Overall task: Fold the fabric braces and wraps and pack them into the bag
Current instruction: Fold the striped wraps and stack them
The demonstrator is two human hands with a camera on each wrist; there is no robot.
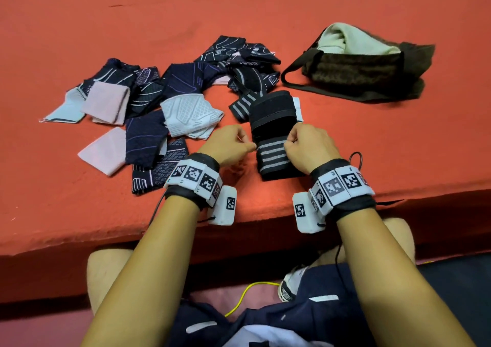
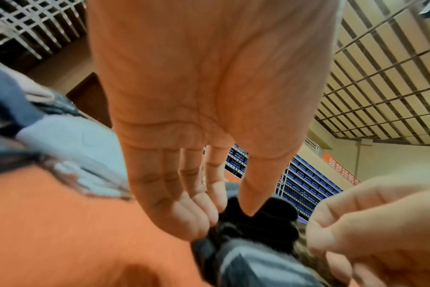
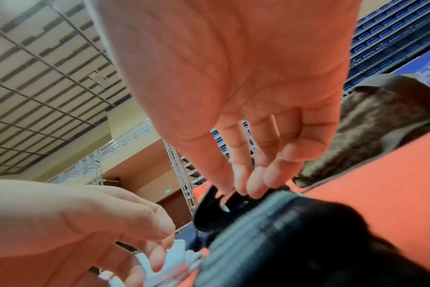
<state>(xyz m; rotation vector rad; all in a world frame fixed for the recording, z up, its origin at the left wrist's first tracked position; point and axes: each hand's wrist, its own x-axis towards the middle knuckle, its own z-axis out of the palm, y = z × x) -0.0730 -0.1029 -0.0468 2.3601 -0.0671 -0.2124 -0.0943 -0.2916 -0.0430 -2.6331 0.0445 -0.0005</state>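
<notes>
A black wrap with grey stripes point(image 1: 273, 137) lies on the orange mat near its front edge. My left hand point(image 1: 230, 143) pinches its left edge and my right hand point(image 1: 305, 143) pinches its right edge. In the left wrist view the left fingers point(image 2: 199, 211) and thumb close on the black wrap point(image 2: 260, 229). The right wrist view shows the right fingertips point(image 3: 253, 186) on the striped wrap point(image 3: 270, 233). A dark brown bag point(image 1: 364, 68) with a pale cloth inside lies open at the far right.
A pile of navy, pink and white patterned braces point(image 1: 148, 107) spreads over the mat to the left of the wrap. The mat's front edge point(image 1: 239, 214) runs just below my wrists. My knees and a yellow cord point(image 1: 244, 299) are below it.
</notes>
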